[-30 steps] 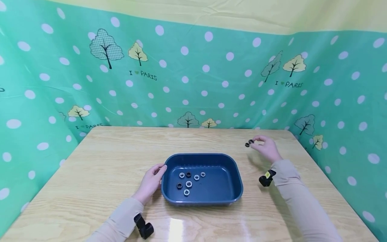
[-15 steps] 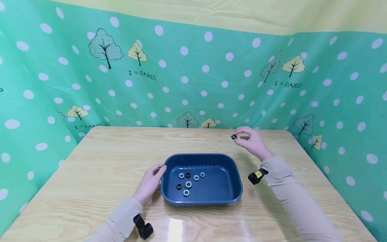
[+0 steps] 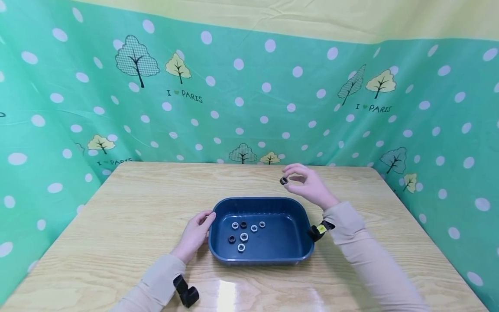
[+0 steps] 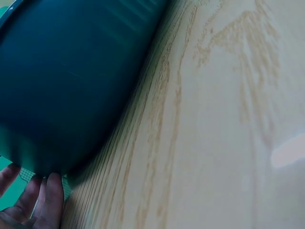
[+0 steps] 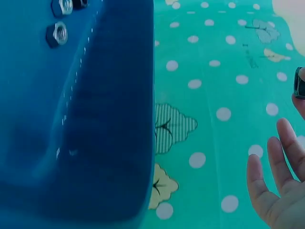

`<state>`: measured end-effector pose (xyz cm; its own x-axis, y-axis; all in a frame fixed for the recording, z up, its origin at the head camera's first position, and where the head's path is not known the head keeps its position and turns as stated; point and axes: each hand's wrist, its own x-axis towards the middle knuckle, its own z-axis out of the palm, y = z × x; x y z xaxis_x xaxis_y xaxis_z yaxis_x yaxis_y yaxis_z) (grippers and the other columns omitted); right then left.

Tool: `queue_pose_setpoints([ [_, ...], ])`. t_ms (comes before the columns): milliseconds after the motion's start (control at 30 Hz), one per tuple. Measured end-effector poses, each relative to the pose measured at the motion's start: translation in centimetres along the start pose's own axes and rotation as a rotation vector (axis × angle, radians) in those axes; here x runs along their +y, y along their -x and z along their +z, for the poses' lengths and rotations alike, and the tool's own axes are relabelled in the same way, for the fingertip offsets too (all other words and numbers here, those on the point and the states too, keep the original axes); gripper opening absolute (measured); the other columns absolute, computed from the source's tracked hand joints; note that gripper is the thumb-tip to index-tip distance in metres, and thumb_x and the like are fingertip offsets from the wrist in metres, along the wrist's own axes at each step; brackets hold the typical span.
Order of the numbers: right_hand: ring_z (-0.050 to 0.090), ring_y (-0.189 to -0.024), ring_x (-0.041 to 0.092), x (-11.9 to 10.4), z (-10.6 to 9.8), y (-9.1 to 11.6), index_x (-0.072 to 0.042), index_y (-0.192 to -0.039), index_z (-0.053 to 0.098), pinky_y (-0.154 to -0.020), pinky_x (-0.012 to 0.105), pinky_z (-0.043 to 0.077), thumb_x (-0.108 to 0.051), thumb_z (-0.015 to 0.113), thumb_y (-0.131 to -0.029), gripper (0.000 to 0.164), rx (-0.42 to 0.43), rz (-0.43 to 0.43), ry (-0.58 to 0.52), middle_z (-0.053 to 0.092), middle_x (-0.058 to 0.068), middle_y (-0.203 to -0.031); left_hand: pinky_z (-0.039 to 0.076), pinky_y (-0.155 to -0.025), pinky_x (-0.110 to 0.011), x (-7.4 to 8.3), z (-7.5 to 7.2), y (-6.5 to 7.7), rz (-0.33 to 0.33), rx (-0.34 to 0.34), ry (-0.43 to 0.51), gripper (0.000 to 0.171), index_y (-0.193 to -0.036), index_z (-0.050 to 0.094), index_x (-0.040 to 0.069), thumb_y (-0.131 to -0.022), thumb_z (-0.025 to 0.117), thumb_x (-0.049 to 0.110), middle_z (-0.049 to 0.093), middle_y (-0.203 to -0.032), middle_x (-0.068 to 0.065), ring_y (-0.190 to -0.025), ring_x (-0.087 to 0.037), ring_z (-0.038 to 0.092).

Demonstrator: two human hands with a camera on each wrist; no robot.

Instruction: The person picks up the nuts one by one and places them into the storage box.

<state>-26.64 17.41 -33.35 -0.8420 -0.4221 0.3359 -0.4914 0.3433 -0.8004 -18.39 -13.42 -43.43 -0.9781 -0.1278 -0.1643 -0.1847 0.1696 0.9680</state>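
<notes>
My left hand (image 3: pixel 195 234) grips the left rim of a dark blue plastic tray (image 3: pixel 261 260), thumb over the edge. In the left wrist view its fingers (image 4: pixel 51 198) lie against the tray's outer wall. My right hand (image 3: pixel 308 184) is raised above the table beyond the tray's back right side, pinching a black hex nut (image 3: pixel 283 180) between thumb and forefinger. The right wrist view shows its other fingers spread, with the black nut (image 5: pixel 299 86) at the frame's edge. Several silver nuts (image 3: pixel 244 237) and two black nuts (image 3: pixel 231 238) lie in the tray's left half.
The tray stands on a light wood-grain table (image 3: pixel 156 195). A green polka-dot curtain (image 3: pixel 218 108) hangs behind the table and along both sides. A black wrist camera (image 3: pixel 186 292) is strapped to the left sleeve, another camera (image 3: pixel 317 232) to the right.
My right hand has moved left with the black nut, from the table's back right to behind the tray. A second black nut showed by the fingertips one second ago. The left hand stays put.
</notes>
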Motion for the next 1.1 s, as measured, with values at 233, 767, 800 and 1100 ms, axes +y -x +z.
queue_pose_setpoints([
  [233, 0.048, -0.118, 0.034, -0.5, 1.5, 0.1, 0.002, -0.098, 0.064, -0.098, 0.054, 0.045, 0.003, 0.067, -0.080, 0.018, -0.093, -0.030, 0.008, 0.055, 0.021, -0.121, 0.058, -0.068, -0.029, 0.1, -0.1, 0.0, -0.007, -0.006, -0.001, 0.042, -0.130, 0.053, 0.002, -0.099, 0.049, 0.031, 0.059, -0.123, -0.020, -0.091, -0.016, 0.060],
  [767, 0.053, -0.109, 0.023, -1.4, 5.8, 0.5, -0.007, -0.094, 0.066, -0.097, 0.044, 0.048, -0.007, 0.067, -0.081, 0.013, -0.455, -0.087, 0.012, 0.059, 0.018, -0.117, 0.057, -0.067, -0.027, -0.1, 0.0, -0.1, -0.008, -0.010, 0.012, 0.041, -0.128, 0.053, 0.002, -0.098, 0.050, 0.030, 0.060, -0.118, -0.018, -0.082, -0.011, 0.059],
  [800, 0.053, -0.110, 0.022, -1.3, 6.0, 0.5, -0.007, -0.094, 0.066, -0.097, 0.043, 0.048, -0.008, 0.068, -0.080, 0.013, -0.473, -0.080, 0.019, 0.059, 0.018, -0.117, 0.057, -0.067, -0.028, -0.1, 0.0, -0.1, -0.007, -0.011, 0.015, 0.041, -0.128, 0.053, 0.002, -0.098, 0.050, 0.030, 0.060, -0.118, -0.018, -0.082, -0.011, 0.059],
  [1100, 0.052, -0.111, 0.019, -0.5, 7.3, 0.5, -0.010, -0.091, 0.068, -0.101, 0.040, 0.045, -0.013, 0.070, -0.081, 0.011, -0.636, -0.066, 0.125, 0.058, 0.015, -0.119, 0.058, -0.071, -0.031, -0.1, 0.0, -0.1, -0.001, -0.012, 0.006, 0.041, -0.128, 0.054, 0.002, -0.099, 0.049, 0.031, 0.060, -0.121, -0.019, -0.087, -0.014, 0.061],
])
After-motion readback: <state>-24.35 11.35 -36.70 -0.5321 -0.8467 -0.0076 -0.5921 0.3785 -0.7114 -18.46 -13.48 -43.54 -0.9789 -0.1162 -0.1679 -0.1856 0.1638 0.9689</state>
